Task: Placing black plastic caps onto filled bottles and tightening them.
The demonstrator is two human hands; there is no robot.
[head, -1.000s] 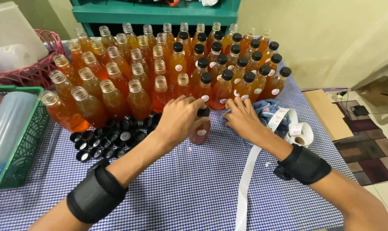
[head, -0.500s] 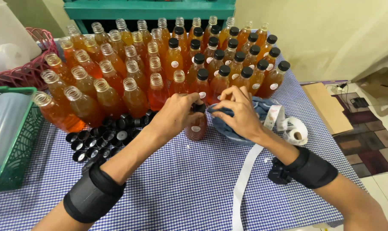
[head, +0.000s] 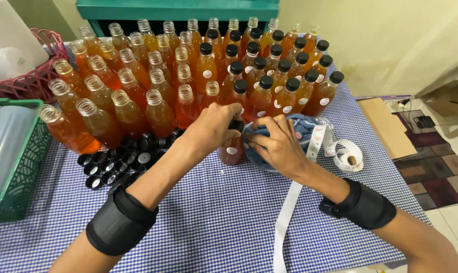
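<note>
Here, upright bottle (head: 232, 146) under left hand (head: 214, 126)

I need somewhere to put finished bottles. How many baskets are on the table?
2. A green basket at the left edge, holding a pale container, and a pink basket behind it. Others may be out of frame.

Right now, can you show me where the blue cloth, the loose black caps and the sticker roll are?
blue cloth (head: 302, 126): head view, on its bunched top beside the right hand.
loose black caps (head: 110, 164): head view, middle of the pile.
sticker roll (head: 351, 157): head view, on its white ring.
</note>
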